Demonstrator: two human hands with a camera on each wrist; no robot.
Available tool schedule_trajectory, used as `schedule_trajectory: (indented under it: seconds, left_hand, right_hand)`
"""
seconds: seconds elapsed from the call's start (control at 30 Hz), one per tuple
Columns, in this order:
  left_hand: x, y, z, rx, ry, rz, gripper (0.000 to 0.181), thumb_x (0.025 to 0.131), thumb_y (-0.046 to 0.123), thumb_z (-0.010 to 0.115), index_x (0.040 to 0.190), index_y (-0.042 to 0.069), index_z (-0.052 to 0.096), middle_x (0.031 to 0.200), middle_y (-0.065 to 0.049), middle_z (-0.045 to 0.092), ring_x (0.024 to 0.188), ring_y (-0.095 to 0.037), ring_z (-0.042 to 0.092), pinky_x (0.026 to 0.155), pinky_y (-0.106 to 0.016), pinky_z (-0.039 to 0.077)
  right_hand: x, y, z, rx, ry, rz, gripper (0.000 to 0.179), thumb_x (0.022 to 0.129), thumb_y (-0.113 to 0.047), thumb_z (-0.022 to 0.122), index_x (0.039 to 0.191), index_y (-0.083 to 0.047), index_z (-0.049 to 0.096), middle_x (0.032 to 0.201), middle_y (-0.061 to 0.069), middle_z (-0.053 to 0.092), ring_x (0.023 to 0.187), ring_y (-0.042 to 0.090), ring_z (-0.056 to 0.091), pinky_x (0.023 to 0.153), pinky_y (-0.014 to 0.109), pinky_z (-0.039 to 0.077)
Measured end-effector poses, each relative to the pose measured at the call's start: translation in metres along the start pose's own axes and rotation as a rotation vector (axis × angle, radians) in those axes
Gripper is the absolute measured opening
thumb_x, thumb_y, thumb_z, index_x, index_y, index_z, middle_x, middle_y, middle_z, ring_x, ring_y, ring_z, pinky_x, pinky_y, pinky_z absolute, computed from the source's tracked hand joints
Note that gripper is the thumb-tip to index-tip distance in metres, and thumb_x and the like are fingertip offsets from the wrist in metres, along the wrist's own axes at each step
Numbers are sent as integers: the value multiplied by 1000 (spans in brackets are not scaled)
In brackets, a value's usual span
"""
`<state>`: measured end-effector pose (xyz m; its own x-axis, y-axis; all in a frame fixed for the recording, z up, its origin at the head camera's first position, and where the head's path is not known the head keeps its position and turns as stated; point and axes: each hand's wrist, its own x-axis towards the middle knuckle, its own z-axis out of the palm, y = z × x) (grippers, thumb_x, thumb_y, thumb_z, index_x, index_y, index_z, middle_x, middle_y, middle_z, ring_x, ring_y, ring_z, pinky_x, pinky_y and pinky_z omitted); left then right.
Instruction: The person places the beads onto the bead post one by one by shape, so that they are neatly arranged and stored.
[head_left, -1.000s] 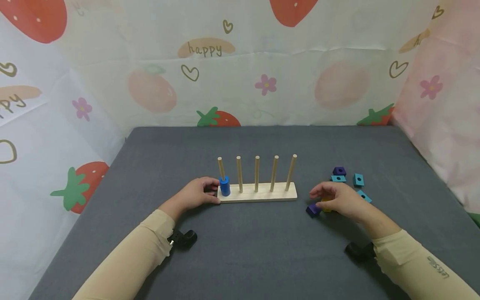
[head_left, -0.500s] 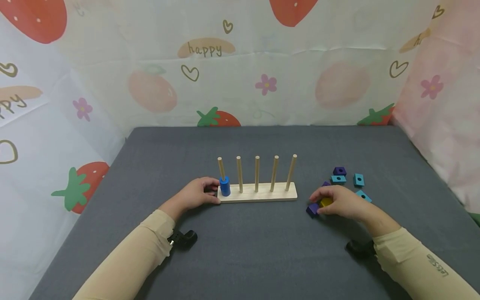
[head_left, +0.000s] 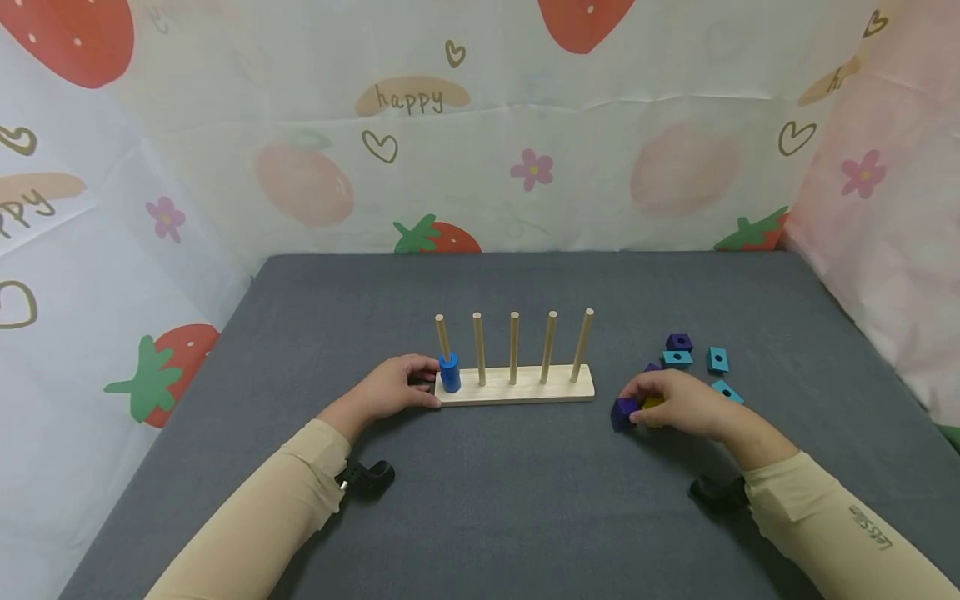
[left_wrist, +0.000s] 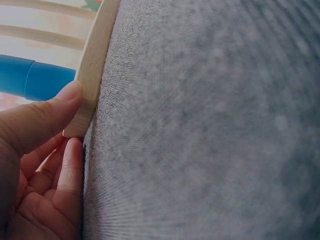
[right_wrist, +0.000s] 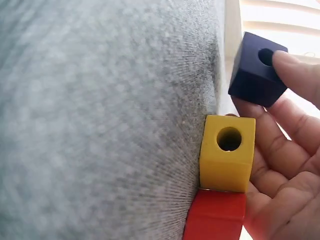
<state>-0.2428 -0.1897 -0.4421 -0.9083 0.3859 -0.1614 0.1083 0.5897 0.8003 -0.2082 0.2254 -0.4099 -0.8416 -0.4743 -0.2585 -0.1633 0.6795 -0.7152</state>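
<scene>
My left hand (head_left: pixel 384 388) grips the left end of a wooden peg board (head_left: pixel 517 387), its thumb on the edge in the left wrist view. Two stacked blue cylinders (left_wrist: pixel 50 80) sit on the leftmost peg; the other pegs are bare. On the right, my right hand (head_left: pixel 686 406) pinches a dark purple block (right_wrist: pixel 257 72) with a hole, raised and tilted between thumb and fingers. A yellow block (right_wrist: pixel 226 167) with a hole stands just below those fingers. Touching it is a red block (right_wrist: pixel 215 217), hidden by the hand in the head view.
Beyond the right hand lie light blue blocks (head_left: pixel 717 360) and another purple block (head_left: pixel 679 342). A further purple piece (head_left: pixel 652 367) is mostly covered by the hand. Grey cloth (head_left: pixel 480 500) covers the table, with printed curtains (head_left: pixel 480 167) behind and at both sides.
The right fingers have shifted off the yellow block onto the purple block and now pinch it, lifting and tilting it slightly. The left hand and peg board have stayed still.
</scene>
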Motion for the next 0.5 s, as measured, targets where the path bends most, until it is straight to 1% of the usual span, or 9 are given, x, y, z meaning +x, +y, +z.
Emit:
schedule_trajectory:
  seconds: [0.1,0.23,0.3,0.37,0.5]
  left_hand:
    - [0,0,0,1,-1,0,53,73,11,77,120,3,56,112,-11,57,106,-22,55,86,-30,46]
    - [0,1,-1,11,1,1,52,73,13,77,120,3,56,112,-11,57,105,-22,55,86,-30,46]
    - [0,1,-1,13,1,-1,52,73,13,77,120,3,56,112,-10,57,105,-22,55,86,-30,46]
    - [-1,1,-1,12,0,2,52,73,13,77,120,3,56,112,-11,57,105,-22,55,86,-30,46]
    - [-1,0,-1,8,-1,4,52,73,13,77,120,3,56,112,-11,57,105,-22,55,86,-30,46]
  right_hand:
    - [0,-2,0,61,14,2,25,83,-19,67,105,-9,62,99,5,63,86,20,55,71,34,46]
    - [0,-4,0,91,64,-5,27,84,-24,67,106,-9,61,101,5,64,91,19,56,74,33,46]
    - [0,-6,0,89,97,-3,28,84,-25,66,107,-10,61,102,4,63,93,19,56,76,33,46]
    - [0,-7,-1,90,124,-9,30,85,-26,65,110,-10,60,104,5,62,96,20,56,79,36,46]
    - [0,-9,-2,110,156,-14,38,87,-29,62,120,-11,56,113,9,57,104,25,54,84,41,45]
